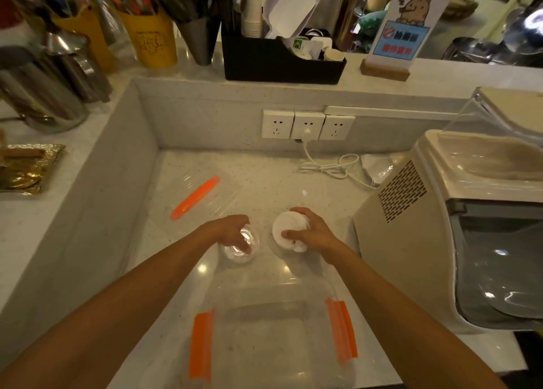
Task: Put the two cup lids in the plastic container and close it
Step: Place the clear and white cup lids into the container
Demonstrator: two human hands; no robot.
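Observation:
A clear plastic container with orange side clips stands open at the near edge of the counter, between my forearms. Its clear lid, with one orange clip, lies flat farther back on the left. My left hand rests with its fingers closed over a clear cup lid that sits on the counter just beyond the container. My right hand grips a white cup lid, tilted on edge above the counter to the right of the clear one.
A beige machine with a clear hood stands close on the right. Its white cable runs to the wall sockets. A raised ledge holds a black organiser, yellow cups of straws and a sign. A gold tray lies left.

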